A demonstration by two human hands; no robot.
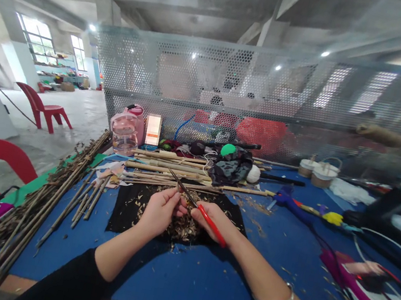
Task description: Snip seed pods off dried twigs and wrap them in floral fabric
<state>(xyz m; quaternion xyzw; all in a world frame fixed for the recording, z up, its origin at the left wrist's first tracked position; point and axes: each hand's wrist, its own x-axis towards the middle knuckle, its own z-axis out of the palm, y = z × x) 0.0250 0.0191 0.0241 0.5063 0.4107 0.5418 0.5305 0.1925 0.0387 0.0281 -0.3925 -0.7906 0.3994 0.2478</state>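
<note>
My right hand (209, 219) is closed round a pair of scissors with red handles (214, 229); their dark blades point up and left, close to my left fingertips. My left hand (162, 210) is pinched near the blades, and whatever sits between its fingers is too small to name. Below both hands a pile of dry brown plant bits (184, 231) lies on a black cloth (123, 214). Behind the cloth, several bare sticks (166, 170) lie crosswise on the blue table (177, 280).
Long bundled dry stalks (40, 199) run along the left edge, beside short cut sticks (86, 205). A perforated metal screen (182, 79) stands behind the table. Power strips (373, 291) and cords lie at the right. Pink bottles (126, 129) and balls of yarn stand at the back.
</note>
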